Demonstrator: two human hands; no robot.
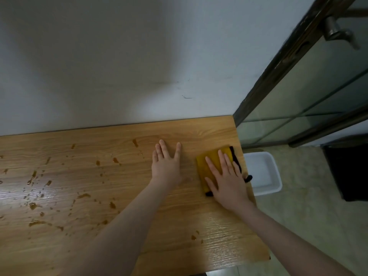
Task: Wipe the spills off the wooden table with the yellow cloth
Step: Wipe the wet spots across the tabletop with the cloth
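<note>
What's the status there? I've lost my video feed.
Right hand flat on cloth, right end of table. Left hand flat on wood. Spills unwiped, leftward. Nothing in the way.

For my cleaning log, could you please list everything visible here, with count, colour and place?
wooden table: one, light brown, against the wall
spills: many, amber, mostly on the table's left half
yellow cloth: one, yellow with dark edging, near the table's right edge
tub: one, white, on the floor right of the table
door handle: one, metal, upper right
left hand: one, flat on the table
right hand: one, flat on the cloth
</note>
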